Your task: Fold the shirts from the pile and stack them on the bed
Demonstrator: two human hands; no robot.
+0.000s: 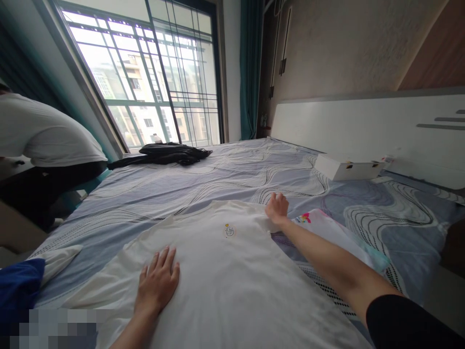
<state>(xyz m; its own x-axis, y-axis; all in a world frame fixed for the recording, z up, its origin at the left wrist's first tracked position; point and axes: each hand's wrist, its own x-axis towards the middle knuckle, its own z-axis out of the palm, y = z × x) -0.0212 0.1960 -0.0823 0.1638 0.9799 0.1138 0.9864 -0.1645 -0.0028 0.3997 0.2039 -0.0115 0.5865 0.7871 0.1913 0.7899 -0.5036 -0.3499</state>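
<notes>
A white T-shirt (214,276) is spread over the bed, with a small hand-shaped print on its chest and its neckline away from me. My left hand (159,280) lies flat on the left part of the shirt, fingers stretched out. At the right sleeve my right hand (277,209) is closed on the fabric; the fingertips are partly hidden. Beside my right forearm is a folded white piece of cloth (336,232) with a pink print and pale green edge, partly covered by the arm.
Patterned grey bedding (232,177) covers the bed. A white box (345,167) stands near the headboard (363,121). Dark clothing (167,154) lies at the far edge, blue cloth (20,286) at the left. Another person (54,131) bends over beside the window.
</notes>
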